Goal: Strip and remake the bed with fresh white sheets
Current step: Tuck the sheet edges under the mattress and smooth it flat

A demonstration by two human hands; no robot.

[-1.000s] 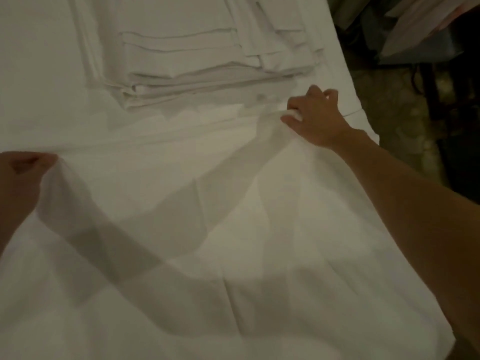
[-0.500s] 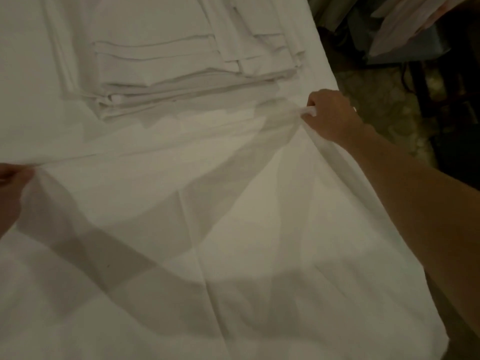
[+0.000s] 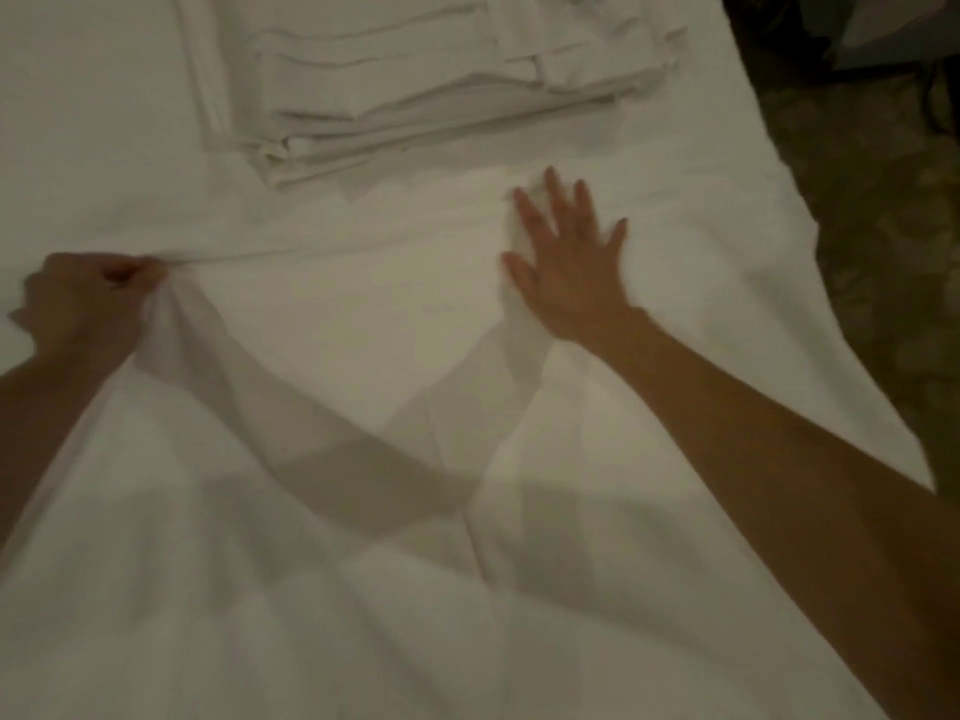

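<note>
A white sheet (image 3: 363, 459) covers most of the frame, spread loosely over the bed from the lower edge up to a folded hem that runs across the middle. It lies in soft wrinkles, with grey arm shadows crossing its centre. Its right edge falls away along a diagonal on the right side of the picture.

The left hand (image 3: 83, 304), at the middle left, pinches the sheet's hem between thumb and curled fingers, and the cloth bunches and lifts below the grip. The right hand (image 3: 569, 257), right of centre, lies flat on the sheet with its fingers straight and spread, holding nothing; its palm presses on the fabric just below the hem. The bare right forearm stretches down to the lower right corner.

Above the hem, in the upper centre of the frame, sits a stack of folded linens (image 3: 415, 90), white and layered, resting on the bed surface near the right hand's fingertips but apart from them. A dark patterned floor (image 3: 878, 210) shows in the upper right.
</note>
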